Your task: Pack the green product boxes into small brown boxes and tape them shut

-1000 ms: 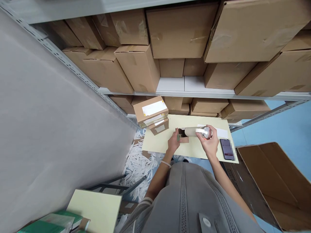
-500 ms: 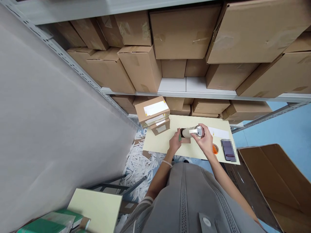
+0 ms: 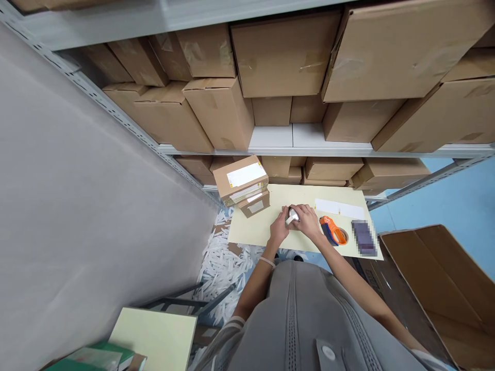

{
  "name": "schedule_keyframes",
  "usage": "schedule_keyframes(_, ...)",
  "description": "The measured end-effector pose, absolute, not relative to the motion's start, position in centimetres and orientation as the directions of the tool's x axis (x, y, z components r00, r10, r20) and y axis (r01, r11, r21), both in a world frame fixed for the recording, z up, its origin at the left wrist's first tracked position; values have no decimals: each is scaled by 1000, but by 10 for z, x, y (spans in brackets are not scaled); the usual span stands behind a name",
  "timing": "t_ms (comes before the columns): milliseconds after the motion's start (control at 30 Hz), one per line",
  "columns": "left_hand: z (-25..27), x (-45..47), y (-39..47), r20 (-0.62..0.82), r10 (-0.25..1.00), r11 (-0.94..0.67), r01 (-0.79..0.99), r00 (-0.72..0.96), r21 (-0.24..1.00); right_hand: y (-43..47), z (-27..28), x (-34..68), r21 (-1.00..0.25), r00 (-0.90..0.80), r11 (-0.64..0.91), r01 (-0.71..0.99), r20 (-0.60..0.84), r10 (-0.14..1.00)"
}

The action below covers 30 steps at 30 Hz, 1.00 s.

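Note:
In the middle of the cream table (image 3: 243,232), a bottle (image 3: 294,214) with a shiny silver lid and a pale loop handle shows end-on between my hands. Its body is mostly hidden, sunk into a small cardboard box (image 3: 296,226) of which little shows. My left hand (image 3: 279,228) wraps round the left side of the box. From the right, my right hand (image 3: 308,221) is closed about the bottle's top. An orange tape dispenser (image 3: 333,231) lies just right of my right hand.
Labelled parcels (image 3: 242,183) are stacked at the table's left. White label strips (image 3: 340,208) and a blurred phone (image 3: 363,238) lie at the right. Shelves of cartons (image 3: 286,51) rise behind. A large open carton (image 3: 433,288) stands at right; shredded paper (image 3: 222,268) covers the floor at left.
The bottle has gone from lying across toward the right to nearly end-on, deeper in the box. My right hand has moved left with it, uncovering the tape dispenser.

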<state>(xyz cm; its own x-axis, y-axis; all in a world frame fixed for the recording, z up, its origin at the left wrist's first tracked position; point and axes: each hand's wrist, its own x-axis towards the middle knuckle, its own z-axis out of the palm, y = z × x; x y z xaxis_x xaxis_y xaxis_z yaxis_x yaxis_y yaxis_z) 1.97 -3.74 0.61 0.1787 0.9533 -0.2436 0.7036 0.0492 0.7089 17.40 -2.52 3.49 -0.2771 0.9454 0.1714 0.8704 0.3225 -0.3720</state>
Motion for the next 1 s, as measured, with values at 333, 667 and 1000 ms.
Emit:
schedule_keyframes(333, 24, 5, -37, -179, 963, -62, 814, 201, 578, -20, 36, 183, -321, -292, 331, 887, 165, 942)
schedule_keyframes(667, 39, -5, -20, -199, 916, -175, 794, 348, 583, -16, 39, 189, -338, -251, 291, 895, 157, 955)
schedule_keyframes(1000, 37, 10, -11, -196, 941, -153, 863, 276, 481, -12, 39, 189, -293, -255, 288, 912, 148, 956)
